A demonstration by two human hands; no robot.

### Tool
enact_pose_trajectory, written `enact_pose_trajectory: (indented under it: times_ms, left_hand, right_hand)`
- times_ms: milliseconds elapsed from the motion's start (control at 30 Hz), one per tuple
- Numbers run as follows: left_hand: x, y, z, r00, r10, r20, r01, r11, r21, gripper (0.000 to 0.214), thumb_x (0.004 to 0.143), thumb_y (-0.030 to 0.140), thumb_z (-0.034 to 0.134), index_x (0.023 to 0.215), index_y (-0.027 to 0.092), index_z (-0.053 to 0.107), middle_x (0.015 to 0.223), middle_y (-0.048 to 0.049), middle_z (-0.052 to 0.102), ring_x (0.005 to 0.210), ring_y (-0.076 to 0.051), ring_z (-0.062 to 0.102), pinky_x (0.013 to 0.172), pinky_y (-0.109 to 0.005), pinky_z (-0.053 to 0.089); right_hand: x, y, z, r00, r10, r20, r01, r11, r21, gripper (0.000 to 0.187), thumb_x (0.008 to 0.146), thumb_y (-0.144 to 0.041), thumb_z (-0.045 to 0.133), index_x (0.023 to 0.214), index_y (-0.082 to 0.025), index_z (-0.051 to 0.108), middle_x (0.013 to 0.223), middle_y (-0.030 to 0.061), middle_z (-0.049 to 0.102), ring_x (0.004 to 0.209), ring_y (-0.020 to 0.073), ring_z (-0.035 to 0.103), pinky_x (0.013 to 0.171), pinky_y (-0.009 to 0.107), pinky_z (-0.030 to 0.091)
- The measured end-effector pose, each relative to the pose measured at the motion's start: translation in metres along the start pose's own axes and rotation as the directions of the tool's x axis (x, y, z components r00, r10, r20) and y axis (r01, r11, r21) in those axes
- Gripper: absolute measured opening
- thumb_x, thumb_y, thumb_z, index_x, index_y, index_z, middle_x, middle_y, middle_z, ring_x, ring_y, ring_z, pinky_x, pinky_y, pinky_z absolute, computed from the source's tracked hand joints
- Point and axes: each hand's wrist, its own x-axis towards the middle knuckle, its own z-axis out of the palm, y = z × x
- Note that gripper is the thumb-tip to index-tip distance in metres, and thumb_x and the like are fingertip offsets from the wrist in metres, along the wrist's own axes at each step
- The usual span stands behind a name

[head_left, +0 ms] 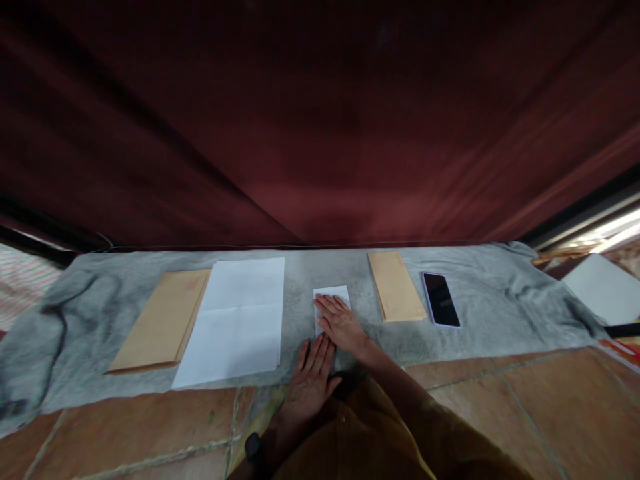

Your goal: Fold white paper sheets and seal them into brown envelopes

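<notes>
A small folded sheet of white paper (340, 291) lies on the grey cloth in front of me. My right hand (340, 321) rests flat on it with fingers stretched out, covering most of its middle. Close below, my left hand (311, 381) lies flat too, its fingertips at the paper's near end and partly under the right hand's edge. Neither hand grasps anything. Left of the hands are larger white sheets (237, 320) with a crease across them. To the right is a stack of small brown envelopes (397, 287).
Larger brown envelopes (160, 320) lie at the left, beside the white sheets. A phone (441, 300) with a dark screen sits right of the small envelopes. The grey cloth (500, 300) covers the work surface. A dark red curtain (320, 147) hangs behind it; floor tiles (140, 427) show in front.
</notes>
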Motion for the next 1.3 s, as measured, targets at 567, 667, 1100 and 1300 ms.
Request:
enact_pose_trajectory:
  times_ms: [567, 667, 1100, 1300]
  left_hand:
    - [0.002, 0.003, -0.009, 0.998, -0.024, 0.052, 0.022, 0.999, 0.042, 0.064, 0.100, 0.044, 0.045, 0.155, 0.012, 0.037, 0.161, -0.0134, 0.039, 0.153, -0.027, 0.030, 0.126, -0.050, 0.022]
    - [0.000, 0.003, -0.010, 0.998, -0.052, 0.036, 0.050, 0.997, 0.053, 0.067, 0.099, 0.045, 0.046, 0.156, 0.010, 0.035, 0.160, -0.0151, 0.039, 0.152, -0.028, 0.032, 0.125, -0.048, 0.025]
    - [-0.001, 0.004, -0.019, 0.990, -0.144, 0.004, 0.144, 0.990, -0.008, 0.069, 0.100, 0.045, 0.047, 0.155, 0.006, 0.033, 0.161, -0.0186, 0.037, 0.152, -0.031, 0.031, 0.123, -0.049, 0.032]
    - [0.011, 0.010, -0.015, 0.996, -0.090, 0.026, 0.090, 0.996, 0.006, 0.069, 0.098, 0.043, 0.050, 0.154, 0.005, 0.035, 0.161, -0.0197, 0.037, 0.152, -0.030, 0.031, 0.122, -0.048, 0.033]
  right_hand:
    - [-0.119, -0.030, -0.024, 0.994, 0.106, 0.033, -0.107, 0.994, 0.033, 0.052, 0.102, -0.021, 0.044, 0.154, -0.015, 0.040, 0.153, 0.0129, 0.050, 0.146, 0.0238, 0.042, 0.120, 0.051, 0.038]
    - [-0.125, -0.021, -0.025, 0.990, 0.137, 0.018, -0.138, 0.990, 0.014, 0.050, 0.103, -0.022, 0.041, 0.153, -0.015, 0.040, 0.154, 0.0127, 0.049, 0.146, 0.0245, 0.042, 0.120, 0.051, 0.037]
    - [-0.131, -0.010, -0.032, 0.991, 0.127, -0.036, -0.127, 0.992, -0.008, 0.054, 0.104, -0.024, 0.042, 0.156, -0.015, 0.035, 0.154, 0.0133, 0.050, 0.145, 0.0246, 0.043, 0.121, 0.051, 0.037]
    - [-0.133, -0.011, -0.031, 0.990, 0.139, -0.032, -0.139, 0.990, -0.003, 0.052, 0.103, -0.024, 0.042, 0.154, -0.014, 0.038, 0.155, 0.0127, 0.049, 0.146, 0.0250, 0.042, 0.121, 0.051, 0.037]
